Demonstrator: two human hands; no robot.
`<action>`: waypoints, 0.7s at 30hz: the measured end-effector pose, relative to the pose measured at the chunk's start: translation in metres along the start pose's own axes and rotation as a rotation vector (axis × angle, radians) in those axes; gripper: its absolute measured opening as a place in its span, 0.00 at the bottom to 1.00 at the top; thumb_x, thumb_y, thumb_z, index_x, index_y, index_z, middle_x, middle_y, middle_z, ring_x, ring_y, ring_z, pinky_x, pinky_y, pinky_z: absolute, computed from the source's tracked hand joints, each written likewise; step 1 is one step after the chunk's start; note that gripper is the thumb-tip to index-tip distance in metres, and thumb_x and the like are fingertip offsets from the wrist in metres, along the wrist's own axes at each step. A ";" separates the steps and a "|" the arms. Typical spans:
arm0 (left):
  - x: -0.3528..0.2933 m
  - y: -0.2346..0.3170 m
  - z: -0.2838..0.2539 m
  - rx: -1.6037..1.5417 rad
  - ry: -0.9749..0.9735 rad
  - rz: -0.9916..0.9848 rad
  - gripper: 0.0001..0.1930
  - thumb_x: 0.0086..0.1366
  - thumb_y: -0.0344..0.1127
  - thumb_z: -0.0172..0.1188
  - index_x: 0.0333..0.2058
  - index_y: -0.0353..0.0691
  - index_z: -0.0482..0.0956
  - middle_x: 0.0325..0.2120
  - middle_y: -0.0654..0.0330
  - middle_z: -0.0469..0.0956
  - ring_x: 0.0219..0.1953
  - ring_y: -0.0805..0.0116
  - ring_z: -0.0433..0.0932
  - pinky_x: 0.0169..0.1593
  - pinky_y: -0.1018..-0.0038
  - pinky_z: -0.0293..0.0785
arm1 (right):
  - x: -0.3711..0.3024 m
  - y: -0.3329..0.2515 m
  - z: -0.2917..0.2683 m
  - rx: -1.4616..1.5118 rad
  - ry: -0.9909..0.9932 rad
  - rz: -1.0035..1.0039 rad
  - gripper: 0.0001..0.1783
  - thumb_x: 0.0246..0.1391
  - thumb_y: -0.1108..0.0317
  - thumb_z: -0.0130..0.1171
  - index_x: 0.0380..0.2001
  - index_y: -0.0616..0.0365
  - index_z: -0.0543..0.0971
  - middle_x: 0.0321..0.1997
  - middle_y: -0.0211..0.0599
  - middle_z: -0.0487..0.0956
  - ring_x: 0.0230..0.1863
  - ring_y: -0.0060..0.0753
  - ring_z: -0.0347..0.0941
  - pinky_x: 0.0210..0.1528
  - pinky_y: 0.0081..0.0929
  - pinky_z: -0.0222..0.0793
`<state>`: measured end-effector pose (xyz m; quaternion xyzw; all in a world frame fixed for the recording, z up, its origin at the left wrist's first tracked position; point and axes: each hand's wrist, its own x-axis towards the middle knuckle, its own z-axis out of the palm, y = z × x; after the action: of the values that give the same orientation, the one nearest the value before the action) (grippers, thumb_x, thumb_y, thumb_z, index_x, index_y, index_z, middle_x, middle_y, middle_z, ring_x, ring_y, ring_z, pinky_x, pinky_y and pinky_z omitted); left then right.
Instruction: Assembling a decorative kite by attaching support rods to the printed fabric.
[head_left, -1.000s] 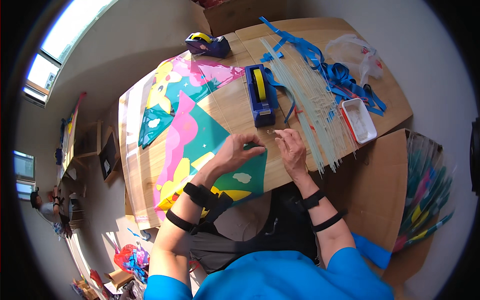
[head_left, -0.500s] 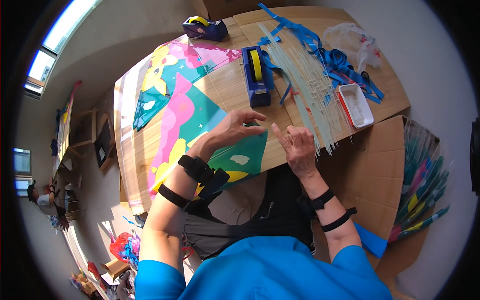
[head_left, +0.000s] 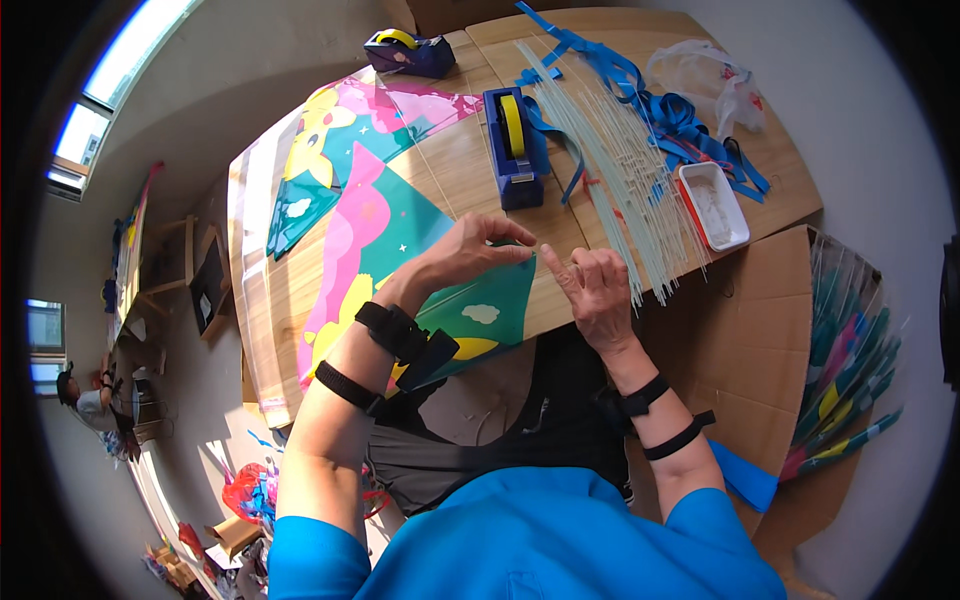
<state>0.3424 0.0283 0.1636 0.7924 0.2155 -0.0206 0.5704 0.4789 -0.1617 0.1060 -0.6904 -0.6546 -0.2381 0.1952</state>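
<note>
A printed plastic sheet (head_left: 416, 222) in green, pink and yellow lies on the table's near side. My left hand (head_left: 468, 250) is over its right corner, thumb and fingers bent close together. Whatever sits between those fingertips is too small to make out. Just right of it is my right hand (head_left: 596, 290), one finger stretched toward the left fingertips and the others curled in. Anything inside the curled fingers is hidden. Beyond both hands stands a blue tape dispenser (head_left: 516, 150) with a yellow roll. Thin translucent sticks (head_left: 622, 170) lie in a loose pile to the right.
Another printed sheet (head_left: 318, 150) lies at the left. A second tape dispenser (head_left: 410, 54), tangled blue ribbon (head_left: 680, 125), a plastic bag (head_left: 705, 80) and a red-and-white tray (head_left: 716, 205) are farther back. A cardboard box (head_left: 745, 330) with rolled colourful sheets (head_left: 845, 400) stands at the right.
My left hand has shifted very slightly up, and the gap between its fingertips and my right finger has narrowed a little. The sheets and dispensers stay in place.
</note>
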 end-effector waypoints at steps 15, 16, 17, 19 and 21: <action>0.003 0.000 0.002 0.076 0.015 -0.050 0.11 0.62 0.40 0.63 0.35 0.37 0.82 0.28 0.64 0.79 0.33 0.77 0.74 0.38 0.77 0.72 | 0.001 0.004 -0.005 -0.038 -0.019 -0.050 0.32 0.49 0.72 0.56 0.60 0.41 0.71 0.44 0.32 0.69 0.46 0.32 0.68 0.60 0.40 0.60; 0.005 -0.004 0.003 0.106 0.020 -0.024 0.11 0.62 0.40 0.63 0.35 0.37 0.82 0.28 0.64 0.79 0.32 0.77 0.74 0.38 0.76 0.72 | 0.002 0.006 -0.008 -0.023 -0.011 -0.066 0.32 0.49 0.72 0.55 0.60 0.40 0.71 0.45 0.32 0.70 0.47 0.31 0.68 0.61 0.41 0.59; 0.005 -0.007 0.003 0.136 0.026 0.002 0.11 0.61 0.40 0.63 0.35 0.37 0.82 0.28 0.64 0.79 0.32 0.76 0.75 0.38 0.76 0.72 | 0.002 0.009 -0.010 -0.008 -0.003 -0.082 0.31 0.49 0.72 0.55 0.60 0.39 0.71 0.46 0.32 0.70 0.47 0.31 0.69 0.61 0.41 0.59; 0.004 0.000 0.005 0.114 0.019 -0.005 0.11 0.61 0.40 0.63 0.35 0.37 0.82 0.28 0.63 0.79 0.32 0.75 0.75 0.38 0.75 0.72 | -0.001 0.013 -0.011 0.031 0.022 -0.091 0.31 0.50 0.72 0.55 0.59 0.38 0.71 0.49 0.33 0.71 0.48 0.31 0.70 0.62 0.42 0.59; 0.004 0.008 0.007 0.108 0.003 0.007 0.11 0.61 0.39 0.63 0.35 0.37 0.82 0.28 0.62 0.79 0.32 0.75 0.75 0.38 0.75 0.72 | -0.005 0.017 -0.010 0.084 0.060 -0.080 0.31 0.50 0.73 0.54 0.59 0.37 0.71 0.53 0.33 0.71 0.48 0.30 0.71 0.61 0.42 0.59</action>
<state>0.3509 0.0214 0.1673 0.8228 0.2121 -0.0292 0.5265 0.4945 -0.1726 0.1118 -0.6474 -0.6850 -0.2387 0.2338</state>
